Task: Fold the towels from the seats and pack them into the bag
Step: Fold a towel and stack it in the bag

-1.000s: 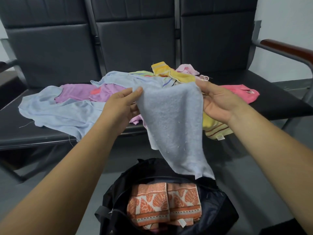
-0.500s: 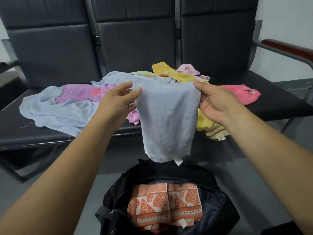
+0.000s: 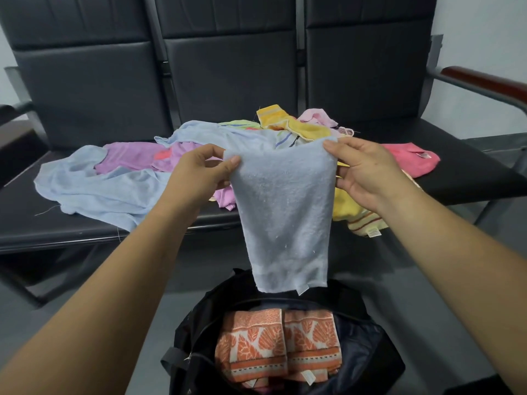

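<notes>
A small light blue towel [image 3: 285, 212] hangs folded in half in the air above the open black bag [image 3: 370, 354]. My left hand [image 3: 199, 175] pinches its top left corner and my right hand [image 3: 362, 172] pinches its top right corner. Its lower edge with a white tag ends just over the bag's rim. Inside the bag lie two folded orange leaf-patterned towels [image 3: 276, 343]. Behind my hands, loose towels are heaped on the black seats [image 3: 85, 229]: a large pale blue one [image 3: 99, 189], a purple one [image 3: 128, 158], a yellow one [image 3: 288, 124] and a pink one [image 3: 410, 161].
The row of black seats has tall padded backs and a wooden armrest [image 3: 484, 84] at the right. A grey floor [image 3: 422, 280] lies between the seats and the bag. A yellow striped towel [image 3: 362, 220] droops over the seat's front edge.
The blue towel went from hanging long and slanted to folded in half and shorter. Both hands have moved slightly apart and hold it flat, and its lower edge has settled nearer the bag.
</notes>
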